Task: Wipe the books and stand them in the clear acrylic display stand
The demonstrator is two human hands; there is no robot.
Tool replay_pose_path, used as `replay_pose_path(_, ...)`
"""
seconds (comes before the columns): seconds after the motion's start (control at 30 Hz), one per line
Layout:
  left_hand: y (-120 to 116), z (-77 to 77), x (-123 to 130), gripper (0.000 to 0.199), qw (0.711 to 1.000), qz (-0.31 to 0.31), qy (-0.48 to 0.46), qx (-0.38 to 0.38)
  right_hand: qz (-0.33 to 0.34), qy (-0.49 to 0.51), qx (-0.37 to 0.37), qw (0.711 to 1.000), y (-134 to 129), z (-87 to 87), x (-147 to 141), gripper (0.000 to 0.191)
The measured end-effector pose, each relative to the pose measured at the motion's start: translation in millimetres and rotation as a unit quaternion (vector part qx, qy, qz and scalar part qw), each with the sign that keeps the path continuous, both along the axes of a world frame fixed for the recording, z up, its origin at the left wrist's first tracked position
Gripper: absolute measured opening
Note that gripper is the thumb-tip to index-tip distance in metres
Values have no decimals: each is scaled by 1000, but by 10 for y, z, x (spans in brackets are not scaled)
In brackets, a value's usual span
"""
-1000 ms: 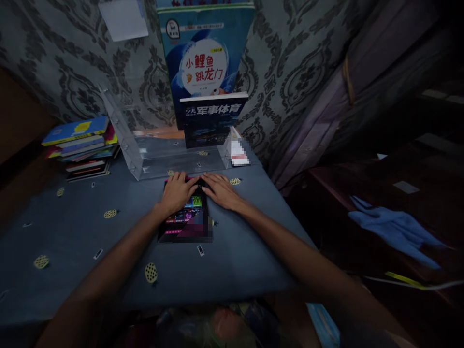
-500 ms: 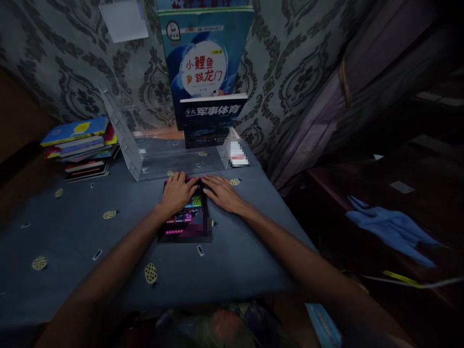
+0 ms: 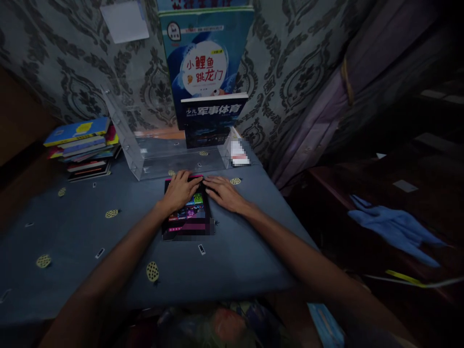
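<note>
A dark book (image 3: 188, 226) with a pink edge and small colourful pictures lies flat on the blue tablecloth. My left hand (image 3: 181, 189) rests on its upper part, fingers stretched out and covering some of the cover. At the book's upper right edge lies my right hand (image 3: 223, 192), its fingers extended, the fingertips touching or close to the corner. Just beyond both hands stands a clear acrylic book rack (image 3: 159, 159). A dark military sports book (image 3: 213, 123) leans in its right side, and a taller blue children's book (image 3: 206, 53) stands behind that.
To the left is a stack of books (image 3: 85, 140). The tablecloth (image 3: 130, 270) has a pineapple print. A patterned wall covering and a tied curtain (image 3: 308, 130) border the table. On a dark surface to the right lies a blue cloth (image 3: 391, 227).
Both hands stay on and beside the book, nearly still. The whole view has shifted slightly. The book's lower edge now lies a little higher and flatter.
</note>
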State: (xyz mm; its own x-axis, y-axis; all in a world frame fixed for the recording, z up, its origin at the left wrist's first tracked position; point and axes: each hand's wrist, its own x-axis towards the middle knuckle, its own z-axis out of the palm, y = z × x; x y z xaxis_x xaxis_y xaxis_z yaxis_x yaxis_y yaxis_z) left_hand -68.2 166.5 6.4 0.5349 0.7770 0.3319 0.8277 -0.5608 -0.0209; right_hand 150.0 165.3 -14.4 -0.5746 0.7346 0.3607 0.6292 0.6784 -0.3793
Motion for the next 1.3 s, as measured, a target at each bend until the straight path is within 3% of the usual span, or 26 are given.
replay_pose_path(0.33, -39, 13, -28, 37, 999, -19, -30, -31, -2, 24, -8, 1000, 1, -16, 3, 39)
replay_pose_path(0.73, -457, 63, -132, 39, 977, -191, -22, -87, 23, -19, -39, 999, -51, 79, -9, 47)
replay_pose_path(1.03, -529, 127, -95, 40, 978, -180, 4, -109, 17, -47, -59, 997, -38, 101, -44, 49)
replay_pose_path(1.2, -617, 232, -77, 39, 965, -215, -10, -150, 18, -44, -58, 997, -40, 106, -45, 48)
replay_pose_path(1.3, -668, 277, -89, 48, 960, -224, 5, -169, 18, -48, -56, 997, -49, 108, -44, 48)
